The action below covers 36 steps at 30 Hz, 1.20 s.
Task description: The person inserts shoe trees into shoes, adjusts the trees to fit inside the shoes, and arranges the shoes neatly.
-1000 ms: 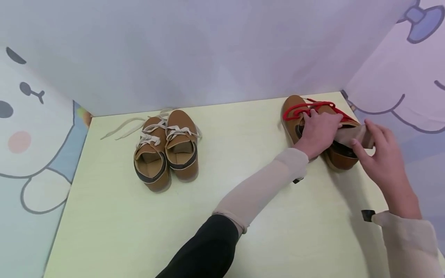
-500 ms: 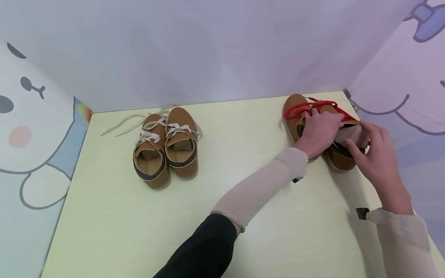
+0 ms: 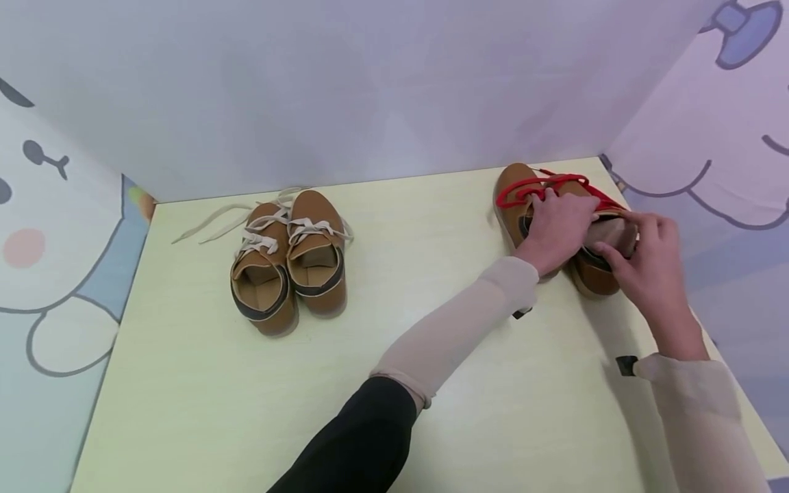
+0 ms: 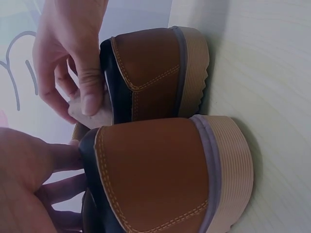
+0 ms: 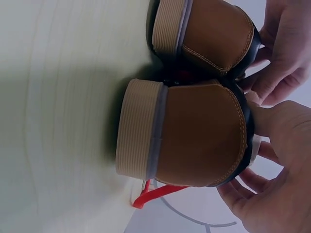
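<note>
At the back right stand two brown shoes with red laces (image 3: 530, 181), side by side, toes toward the wall. My right hand (image 3: 653, 263) pinches a pale beige insole (image 3: 616, 236) at the opening of the right shoe (image 3: 594, 277); its front part lies inside the shoe. In the left wrist view, the thumb presses on the insole (image 4: 99, 116) beside the black collar. Across the left shoe (image 3: 510, 205) reaches my left hand (image 3: 559, 222), its fingers curled over the laces and the inner edge of the right shoe. Its fingertips are partly hidden.
A second pair of brown shoes (image 3: 286, 274) with cream laces (image 3: 224, 222) stands at the left of the pale table (image 3: 425, 267). The wall (image 3: 370, 96) rises right behind the table's back edge, and a patterned side wall (image 3: 721, 253) borders it on the right.
My right hand has moved left and toward the shoe, and the insole that stuck out past the heel now sits deeper in the opening. The left hand keeps its place on the shoes.
</note>
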Each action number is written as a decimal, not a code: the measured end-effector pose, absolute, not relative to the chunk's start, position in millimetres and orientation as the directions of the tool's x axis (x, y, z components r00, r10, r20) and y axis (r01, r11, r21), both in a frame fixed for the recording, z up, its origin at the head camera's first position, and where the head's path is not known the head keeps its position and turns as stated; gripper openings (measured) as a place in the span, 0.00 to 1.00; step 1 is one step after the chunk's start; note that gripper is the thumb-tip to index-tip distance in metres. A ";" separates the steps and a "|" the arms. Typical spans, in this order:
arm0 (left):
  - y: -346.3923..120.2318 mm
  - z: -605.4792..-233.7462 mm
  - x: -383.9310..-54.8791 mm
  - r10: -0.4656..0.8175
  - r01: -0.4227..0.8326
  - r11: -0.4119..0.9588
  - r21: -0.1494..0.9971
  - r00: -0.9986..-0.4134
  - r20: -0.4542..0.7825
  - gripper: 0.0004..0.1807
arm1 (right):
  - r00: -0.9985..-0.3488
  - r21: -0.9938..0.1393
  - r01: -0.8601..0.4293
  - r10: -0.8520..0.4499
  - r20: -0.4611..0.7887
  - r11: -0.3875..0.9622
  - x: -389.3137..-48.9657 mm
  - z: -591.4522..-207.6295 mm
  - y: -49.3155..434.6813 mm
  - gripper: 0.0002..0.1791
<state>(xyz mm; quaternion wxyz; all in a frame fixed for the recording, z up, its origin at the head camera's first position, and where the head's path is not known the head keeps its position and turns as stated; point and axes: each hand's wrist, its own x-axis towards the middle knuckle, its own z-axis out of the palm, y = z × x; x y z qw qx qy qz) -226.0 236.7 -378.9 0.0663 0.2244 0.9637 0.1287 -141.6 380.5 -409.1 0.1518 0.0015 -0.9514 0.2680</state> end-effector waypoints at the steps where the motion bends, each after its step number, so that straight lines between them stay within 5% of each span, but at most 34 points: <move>1: 236.6 -378.7 -226.1 0.451 0.415 0.865 0.281 -0.890 -0.073 0.18 | -0.955 -0.507 -0.075 0.085 0.285 0.859 -142.8 -409.2 380.1 0.40; 9: 235.7 -377.5 -225.4 0.456 0.422 0.860 0.287 -0.887 -0.065 0.18 | -0.971 -0.485 -0.010 0.108 0.214 0.874 -153.3 -406.9 383.3 0.52; 15: 234.6 -377.6 -225.2 0.457 0.420 0.861 0.287 -0.887 -0.071 0.20 | -0.987 -0.478 0.028 0.099 0.123 0.878 -158.2 -404.2 385.0 0.52; 29: 234.6 -380.5 -225.3 0.464 0.435 0.856 0.278 -0.885 -0.046 0.18 | -0.990 -0.537 -0.134 -0.136 0.036 0.833 -172.1 -397.8 405.5 0.45; 36: 233.8 -381.3 -223.4 0.464 0.440 0.858 0.265 -0.885 -0.031 0.18 | -0.998 -0.523 -0.026 -0.052 -0.034 0.852 -179.9 -399.5 398.2 0.47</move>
